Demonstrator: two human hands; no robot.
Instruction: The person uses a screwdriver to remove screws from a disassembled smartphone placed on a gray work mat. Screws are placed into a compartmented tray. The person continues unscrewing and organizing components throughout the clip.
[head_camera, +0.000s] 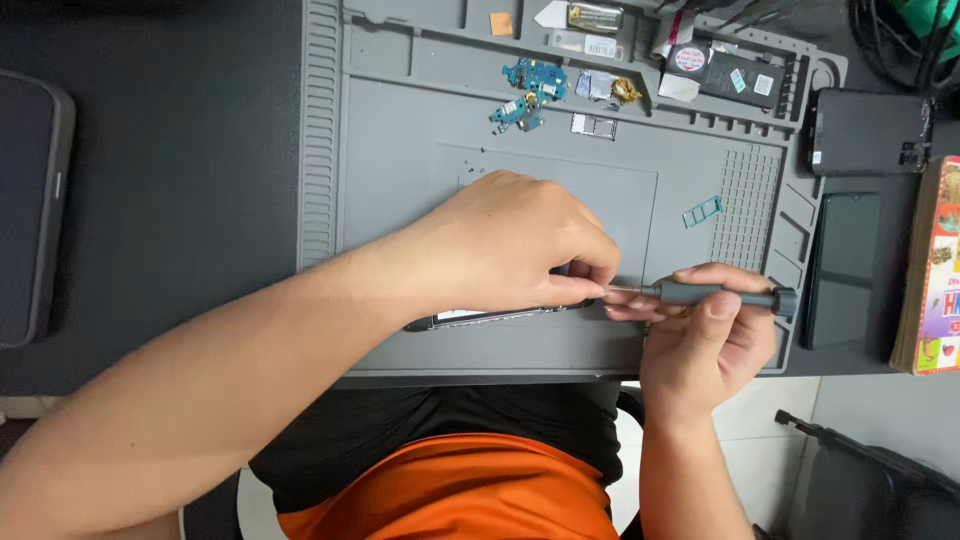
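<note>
Two hands meet over the near edge of a grey work mat (400, 200) on the table. The left hand (510, 245) is curled down, fingers closed on an opened phone (490, 316) that lies flat on the mat, mostly hidden under the palm. The right hand (700, 335) is closed around a slim grey screwdriver (715, 295), held nearly level, its tip at the phone's right end beside the left fingertips. Good work here probably means pinning the phone firmly, seating the bit squarely and turning with light pressure. Small blue circuit boards (530, 90) lie well apart, near the far edge.
</note>
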